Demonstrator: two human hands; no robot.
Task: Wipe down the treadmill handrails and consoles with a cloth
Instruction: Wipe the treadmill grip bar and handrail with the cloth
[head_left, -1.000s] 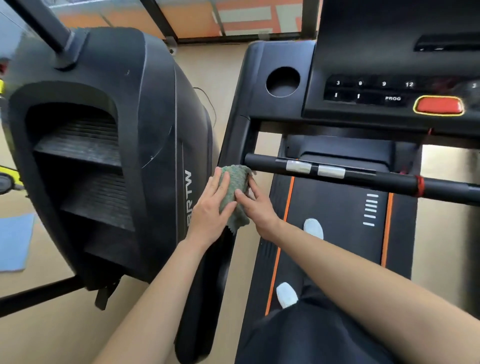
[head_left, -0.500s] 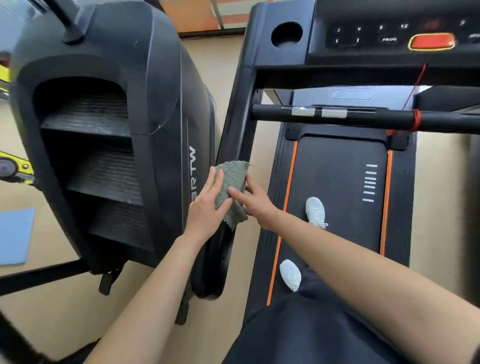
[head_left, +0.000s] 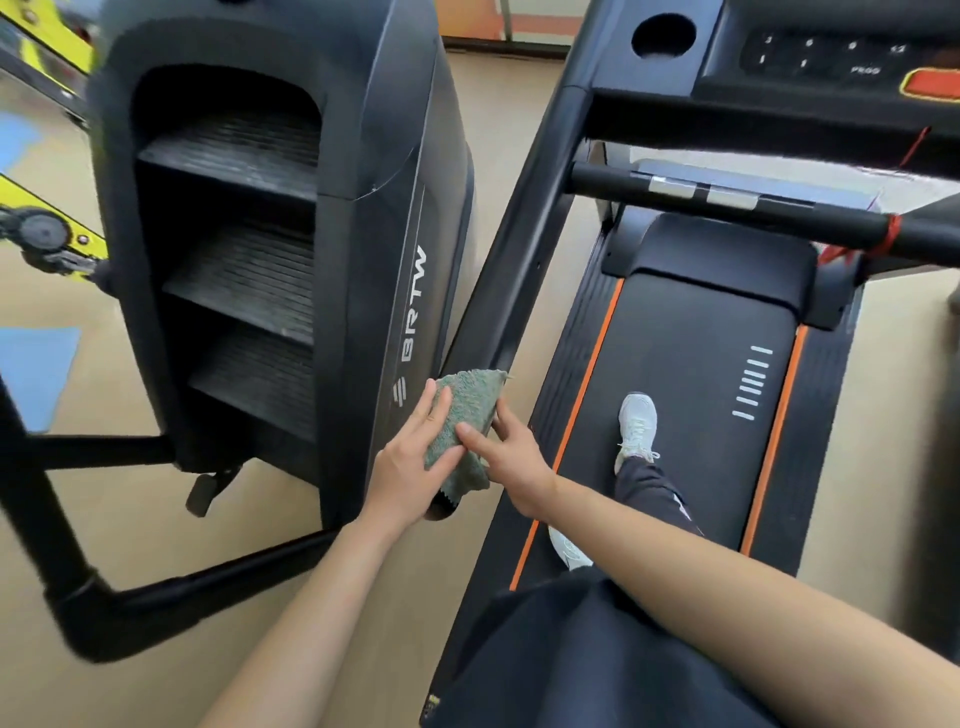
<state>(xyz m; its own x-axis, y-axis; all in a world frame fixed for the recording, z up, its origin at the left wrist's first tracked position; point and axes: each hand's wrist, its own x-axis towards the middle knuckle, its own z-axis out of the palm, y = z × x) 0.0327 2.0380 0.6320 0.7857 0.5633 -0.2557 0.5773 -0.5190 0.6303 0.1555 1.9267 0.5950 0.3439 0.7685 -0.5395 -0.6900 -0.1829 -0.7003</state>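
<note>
A green-grey cloth (head_left: 470, 410) is wrapped over the near end of the treadmill's black left handrail (head_left: 514, 249), which slopes up to the console (head_left: 810, 57). My left hand (head_left: 410, 462) presses the cloth from the left side, fingers flat on it. From the right, my right hand (head_left: 511, 457) pinches the cloth with thumb and fingers. A black crossbar (head_left: 727, 200) with two silver sensor plates runs below the console. The rail's tip under the cloth is mostly hidden.
A large black stair-climber machine (head_left: 291, 208) stands close on the left, nearly touching the handrail. The treadmill belt (head_left: 691, 374) with orange side strips lies below, with a white shoe (head_left: 636, 421) on it. A round cup holder (head_left: 663, 34) and an orange button (head_left: 932, 83) sit on the console.
Both hands have slid the cloth down the left handrail from near the crossbar to its lower end. The view has tilted down and back, so the console sits higher in frame.
</note>
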